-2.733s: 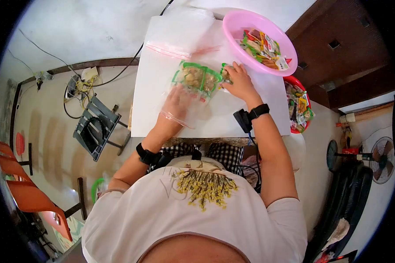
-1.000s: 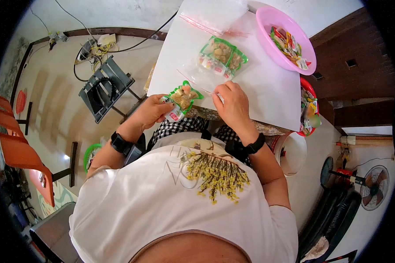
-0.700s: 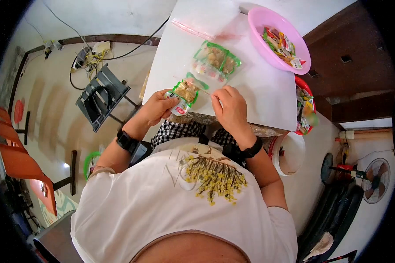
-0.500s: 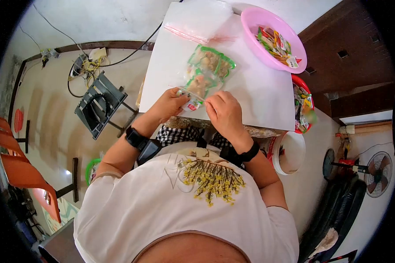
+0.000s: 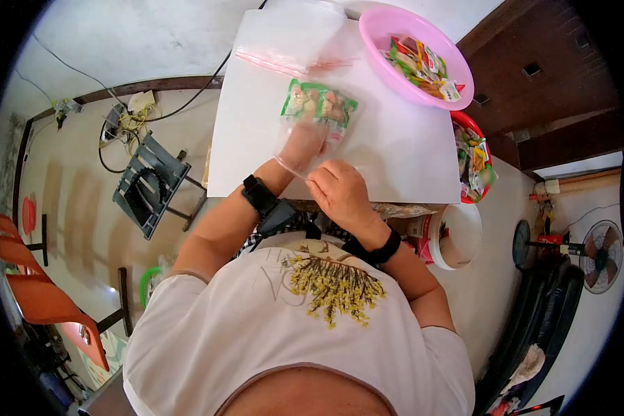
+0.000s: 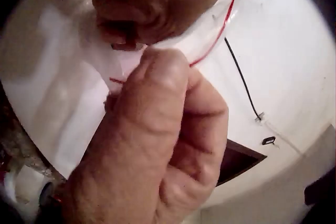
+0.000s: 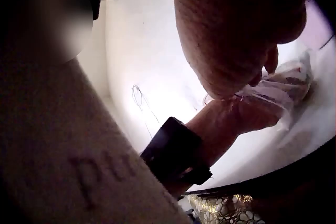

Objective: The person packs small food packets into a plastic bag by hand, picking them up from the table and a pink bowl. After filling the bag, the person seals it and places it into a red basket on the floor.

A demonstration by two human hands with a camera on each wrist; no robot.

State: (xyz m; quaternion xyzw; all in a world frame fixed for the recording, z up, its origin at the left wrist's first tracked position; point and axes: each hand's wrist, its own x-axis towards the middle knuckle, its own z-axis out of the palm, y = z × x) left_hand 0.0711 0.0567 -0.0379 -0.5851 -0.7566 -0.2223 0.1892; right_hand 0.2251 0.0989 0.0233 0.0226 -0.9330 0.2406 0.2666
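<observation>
My left hand (image 5: pixel 304 144) is inside a clear zip bag (image 6: pixel 227 22) lying on the white table, gripping a green-edged food packet (image 5: pixel 299 99) with pale brown lumps in it. A second packet (image 5: pixel 337 108) of the same kind lies right beside it, inside the bag. At the bag's mouth, my right hand (image 5: pixel 341 194) pinches the edge with thumb and fingers. The left wrist view shows the red zip strip curving round my left hand, its thumb and index finger curled. The left fingertips are hidden behind the packet and film in the head view.
A stack of flat zip bags (image 5: pixel 291 41) with red strips lies at the table's far side. At the far right stands a pink basin (image 5: pixel 457 62) of colourful packets. Below the right edge sit a red basin (image 5: pixel 489 139) of packets and a white bucket (image 5: pixel 461 236).
My left hand has carried the packet forward from the near table edge into the bag, beside the other packet. My right hand has moved from the table to the bag's mouth and holds it.
</observation>
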